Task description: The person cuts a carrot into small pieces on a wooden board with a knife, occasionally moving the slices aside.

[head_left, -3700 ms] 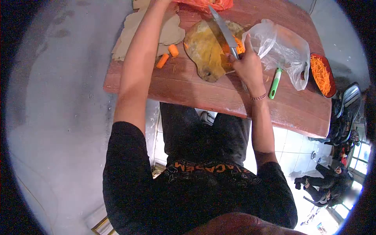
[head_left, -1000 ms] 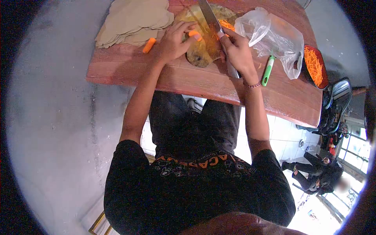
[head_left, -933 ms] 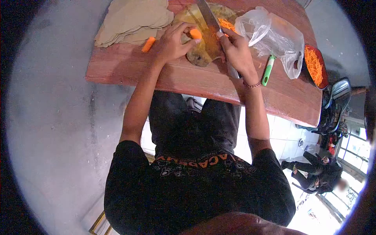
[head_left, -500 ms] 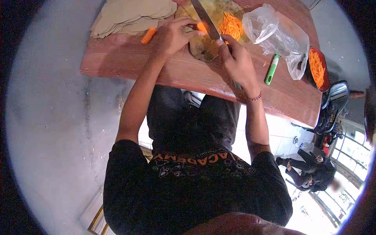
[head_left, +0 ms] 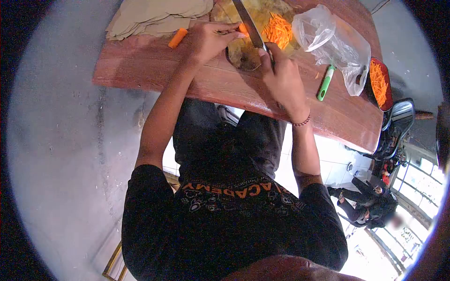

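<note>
Fisheye view (dark vignetted corners), dim, glare from lower right.

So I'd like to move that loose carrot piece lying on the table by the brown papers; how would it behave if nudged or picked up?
The carrot piece looks like a short, rounded stub, so it would probably roll on the smooth wooden table. It seems stiff and light, likely easy to pinch, perhaps slightly slick where peeled.
</note>
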A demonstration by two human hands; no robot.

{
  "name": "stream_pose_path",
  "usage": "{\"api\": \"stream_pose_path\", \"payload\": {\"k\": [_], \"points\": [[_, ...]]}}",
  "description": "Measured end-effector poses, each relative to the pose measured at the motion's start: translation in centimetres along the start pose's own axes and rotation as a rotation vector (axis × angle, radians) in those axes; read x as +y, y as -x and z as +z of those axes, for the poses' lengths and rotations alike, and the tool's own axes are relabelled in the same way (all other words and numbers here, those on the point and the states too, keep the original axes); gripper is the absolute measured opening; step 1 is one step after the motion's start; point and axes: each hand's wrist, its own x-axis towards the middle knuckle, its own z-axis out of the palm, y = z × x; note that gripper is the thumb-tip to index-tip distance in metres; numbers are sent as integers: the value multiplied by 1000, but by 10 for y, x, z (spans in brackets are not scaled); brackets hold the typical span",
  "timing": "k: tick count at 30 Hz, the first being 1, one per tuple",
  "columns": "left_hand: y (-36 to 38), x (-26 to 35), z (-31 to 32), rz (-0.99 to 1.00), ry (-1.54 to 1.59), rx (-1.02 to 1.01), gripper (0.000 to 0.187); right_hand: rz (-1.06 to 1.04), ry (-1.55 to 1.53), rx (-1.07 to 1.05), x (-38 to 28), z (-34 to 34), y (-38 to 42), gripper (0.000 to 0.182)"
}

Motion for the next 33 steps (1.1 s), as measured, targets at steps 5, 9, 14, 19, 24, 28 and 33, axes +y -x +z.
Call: {"api": "stream_pose_path", "payload": {"k": [5,9,14,19,24,28,33], "points": [[1,4,-3,-63,-62,-24,34,-76,96,40,-8,10,0,27],[-1,19,-10,-123,-76,-54,30,-122,132,39,-7,13,-4,28],[-1,-1,-1,21,-28,16,28,-138,150,84,-7,17,-5,31],[-3,11,-6,38,-36,-23,31,-13,151,-59,-8,17,-13,23],[-3,16,1,-18,65,7,36,-30,132,-81,-2,9,-18,29],[-3,20,3,8,11,50,38,49,101,-113,8,5,-25,35],[-7,15,6,4,-91,79,38,46,-1,-99,12,2,-25,32]]}}
